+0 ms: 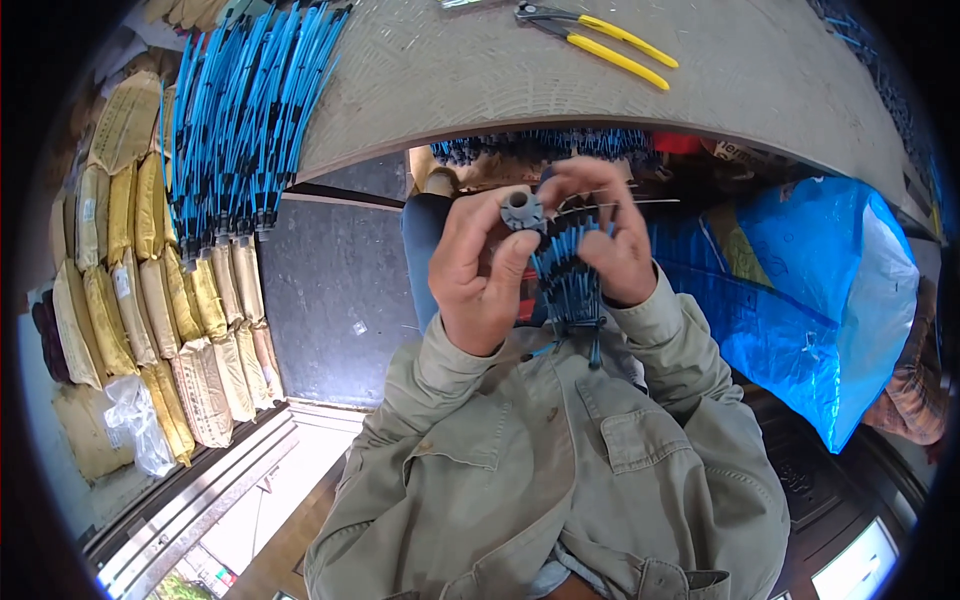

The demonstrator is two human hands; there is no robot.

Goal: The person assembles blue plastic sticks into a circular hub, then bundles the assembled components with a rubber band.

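Note:
In front of my chest, my left hand (472, 268) grips a grey, toothed ring-shaped part (521, 211) between thumb and fingers, its round hole facing up. My right hand (618, 240) is beside it, fingers curled, slightly blurred; what the fingertips pinch is hard to make out. A bundle of blue-and-black strands (570, 285) hangs below and between the hands, against my jacket. One thin metal wire (655, 201) sticks out to the right past my right hand.
A grey worktable (440, 80) curves ahead, bearing yellow-handled pincers (600, 45). A large pile of blue-and-black strands (250, 110) overhangs its left end. Stacked paper and yellow sacks (150, 280) stand at left. A blue plastic sheet or bag (800, 290) is at right.

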